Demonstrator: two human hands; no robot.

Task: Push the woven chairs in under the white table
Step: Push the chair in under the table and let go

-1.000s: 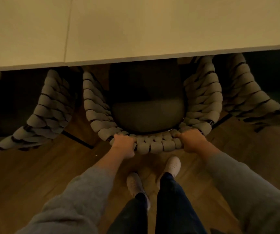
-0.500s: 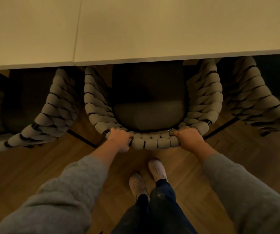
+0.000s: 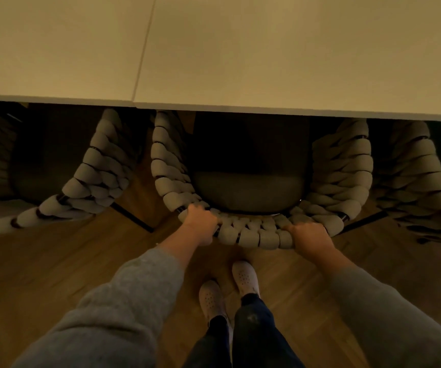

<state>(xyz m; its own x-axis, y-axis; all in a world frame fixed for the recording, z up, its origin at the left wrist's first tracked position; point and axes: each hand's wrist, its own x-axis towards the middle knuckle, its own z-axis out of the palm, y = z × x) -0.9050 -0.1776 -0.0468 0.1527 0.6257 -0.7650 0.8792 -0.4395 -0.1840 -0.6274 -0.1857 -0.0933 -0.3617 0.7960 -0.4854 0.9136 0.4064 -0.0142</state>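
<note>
Ok, middle woven chair (image 3: 248, 236): tub-shaped back and sides made of thick pale padded rope, wound in fat loops over a dark frame that shows between the loops. There's a dark seat cushion (image 3: 248, 193) inside, its front part lost in shadow. We see the chair's front tucked under the edge of the white table (image 3: 240, 49). The curved back rail sticks out toward the person, over the floor.

Hands: left hand (image 3: 200, 224) wraps the left end of the back rail, fingers curled over the top. Right hand (image 3: 311, 235) clamps the right end of the same rail, fingers folded over it. Both arms are stretched forward, with the hands well apart, one at each corner of the back.

Count: we get three woven chairs, all the same weave. Left chair (image 3: 92, 171) and right chair (image 3: 421, 176) flank the middle one, each partly under the table and each cut off at the edge of view. The left chair sits angled, its back swung out leftward. Strips of floor show between neighbours. One table. Two hands, two grey sleeves (image 3: 123, 301), two pale perforated clogs (image 3: 244, 276), one pair of dark trousers (image 3: 254, 330).

Surface: the tabletop is flat and matte, with one seam (image 3: 145, 49) running front to back, left of centre. The wood floor (image 3: 54, 261) is brown planks. Thin dark chair legs (image 3: 134, 217) slant across it on both sides of the middle chair. The light is dim and warm. Under the table it's near black, and we can't tell what's there.
</note>
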